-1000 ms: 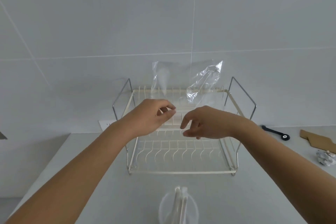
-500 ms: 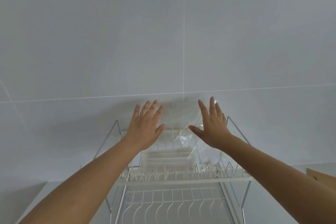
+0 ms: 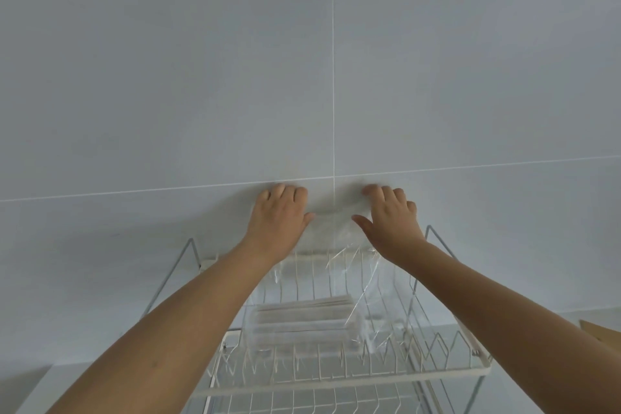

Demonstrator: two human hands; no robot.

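Note:
A clear plastic bag (image 3: 331, 232) stands against the tiled wall, rising from the upper tier of a white wire dish rack (image 3: 349, 373). Inside its lower part lies a flat stack of pale sticks (image 3: 302, 312). My left hand (image 3: 279, 215) grips the bag's top left, fingers curled at the wall. My right hand (image 3: 391, 222) grips the top right in the same way, thumb pointing inward. The bag's upper edge sags between the two hands. My fingertips are hidden behind my knuckles.
The rack has metal side handles (image 3: 440, 239) and a lower tier (image 3: 302, 403) beneath. A brown cardboard corner (image 3: 601, 329) shows at the right edge. The grey tiled wall (image 3: 332, 77) fills most of the view.
Both hands rose from the rack to the bag against the wall. Half a second ago the fingers were spread flat; now they are curled on the bag's top. The view tilted upward.

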